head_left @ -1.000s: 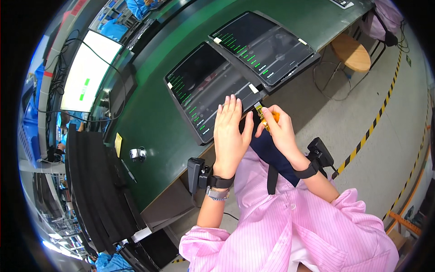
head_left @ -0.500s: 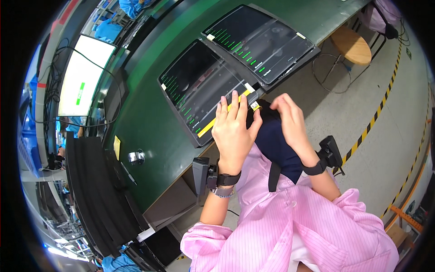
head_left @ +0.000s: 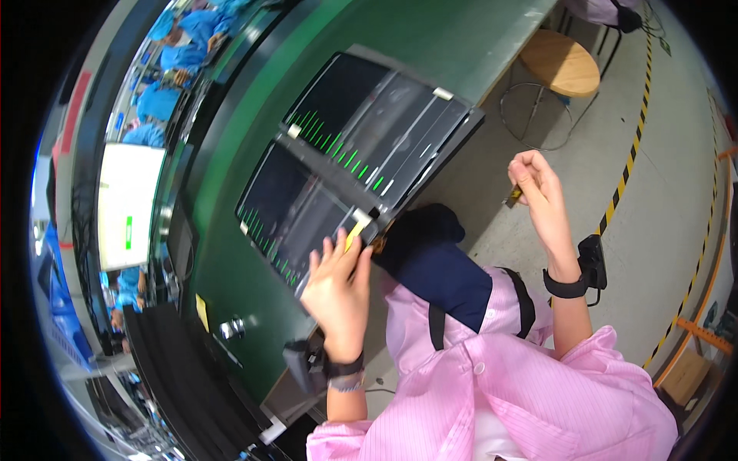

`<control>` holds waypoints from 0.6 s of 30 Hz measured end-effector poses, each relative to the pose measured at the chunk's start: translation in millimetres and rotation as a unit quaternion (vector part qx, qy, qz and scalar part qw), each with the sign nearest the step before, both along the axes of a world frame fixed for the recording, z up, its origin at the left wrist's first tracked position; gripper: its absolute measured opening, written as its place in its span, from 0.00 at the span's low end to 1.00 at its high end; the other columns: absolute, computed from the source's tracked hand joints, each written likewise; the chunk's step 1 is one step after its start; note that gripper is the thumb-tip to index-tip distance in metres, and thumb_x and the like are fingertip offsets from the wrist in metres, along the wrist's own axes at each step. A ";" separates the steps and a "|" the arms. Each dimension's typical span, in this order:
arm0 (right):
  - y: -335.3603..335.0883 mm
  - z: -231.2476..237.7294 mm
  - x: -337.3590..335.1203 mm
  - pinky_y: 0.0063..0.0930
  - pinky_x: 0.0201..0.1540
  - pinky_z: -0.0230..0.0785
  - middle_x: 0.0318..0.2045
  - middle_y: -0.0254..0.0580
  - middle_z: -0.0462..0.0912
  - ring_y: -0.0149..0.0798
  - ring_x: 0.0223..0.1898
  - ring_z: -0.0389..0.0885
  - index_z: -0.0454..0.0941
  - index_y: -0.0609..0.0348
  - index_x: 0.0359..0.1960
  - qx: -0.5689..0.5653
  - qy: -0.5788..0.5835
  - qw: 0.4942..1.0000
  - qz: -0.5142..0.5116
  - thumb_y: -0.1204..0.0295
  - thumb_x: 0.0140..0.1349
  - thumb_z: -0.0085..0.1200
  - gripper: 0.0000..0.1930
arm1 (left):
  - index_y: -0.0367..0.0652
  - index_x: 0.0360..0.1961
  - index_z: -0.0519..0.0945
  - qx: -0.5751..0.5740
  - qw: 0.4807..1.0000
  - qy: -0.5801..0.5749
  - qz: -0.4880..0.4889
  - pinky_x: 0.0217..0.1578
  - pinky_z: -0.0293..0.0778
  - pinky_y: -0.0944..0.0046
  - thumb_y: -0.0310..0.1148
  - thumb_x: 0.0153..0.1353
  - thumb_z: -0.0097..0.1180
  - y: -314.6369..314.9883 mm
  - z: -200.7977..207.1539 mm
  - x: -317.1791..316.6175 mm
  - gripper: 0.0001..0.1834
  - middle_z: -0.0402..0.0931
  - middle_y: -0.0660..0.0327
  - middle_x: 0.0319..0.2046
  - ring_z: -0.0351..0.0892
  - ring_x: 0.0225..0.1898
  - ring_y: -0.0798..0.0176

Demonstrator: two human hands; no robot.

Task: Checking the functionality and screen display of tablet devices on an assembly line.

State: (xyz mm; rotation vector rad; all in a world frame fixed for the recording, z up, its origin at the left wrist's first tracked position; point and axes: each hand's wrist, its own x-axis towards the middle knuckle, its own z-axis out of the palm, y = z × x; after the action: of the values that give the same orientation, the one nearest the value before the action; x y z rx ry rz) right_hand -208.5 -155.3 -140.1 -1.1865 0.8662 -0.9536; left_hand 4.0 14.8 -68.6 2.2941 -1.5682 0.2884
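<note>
My left hand (head_left: 337,293) lies with fingers spread on the lower edge of the near black display panel (head_left: 269,207), next to a yellow strip (head_left: 354,233). That panel is lit with rows of green text and carries small white tabs. Off to the right, above the floor, my right hand (head_left: 543,190) pinches a small dark piece with a yellowish face (head_left: 513,197); its exact kind is too small to make out. Beyond the near panel is a second lit display panel (head_left: 384,115), with similar green lines.
Both panels are on a green bench (head_left: 469,38). A bright monitor (head_left: 131,207) stands at the left, near a small silver object (head_left: 231,329) and a pen (head_left: 227,353). A round wooden stool (head_left: 560,63) is at the far right; people in blue (head_left: 160,104) work beyond the bench.
My right hand has moved right, away from the panel's corner, with the small dark piece between its fingers. My left hand stays at the near panel's edge. The view has shifted.
</note>
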 end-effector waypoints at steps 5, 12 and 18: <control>-22.4 13.8 10.3 0.18 0.33 0.74 0.31 0.37 0.75 0.29 0.29 0.79 0.72 0.63 0.34 0.072 -0.138 0.985 -0.069 0.73 0.61 0.56 0.07 | 0.35 0.40 0.82 -0.129 0.982 0.125 -0.058 0.57 0.64 0.53 0.21 0.53 0.59 -48.3 40.1 -41.2 0.12 0.82 0.53 0.40 0.78 0.49 0.55; -43.1 3.8 42.9 0.22 0.34 0.78 0.30 0.44 0.77 0.36 0.29 0.83 0.71 0.65 0.30 0.092 -0.194 0.968 -0.129 0.76 0.59 0.58 0.08 | 0.32 0.45 0.78 -0.124 0.975 0.120 -0.142 0.58 0.63 0.53 0.27 0.55 0.60 -154.0 -16.4 -60.9 0.17 0.76 0.44 0.47 0.71 0.55 0.47; -40.7 0.9 60.5 0.18 0.29 0.75 0.28 0.41 0.79 0.31 0.28 0.82 0.70 0.65 0.29 0.092 -0.191 0.968 -0.135 0.77 0.59 0.57 0.07 | 0.30 0.45 0.78 -0.103 0.979 0.097 -0.145 0.59 0.62 0.51 0.28 0.55 0.59 -164.1 -30.6 -59.8 0.17 0.74 0.41 0.48 0.71 0.56 0.45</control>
State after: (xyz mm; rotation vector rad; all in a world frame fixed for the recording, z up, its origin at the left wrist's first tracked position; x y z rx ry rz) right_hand -148.0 -195.9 -139.3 -0.7032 0.7939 -1.2442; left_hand -55.7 -149.3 -99.2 1.8500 -1.6587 0.1393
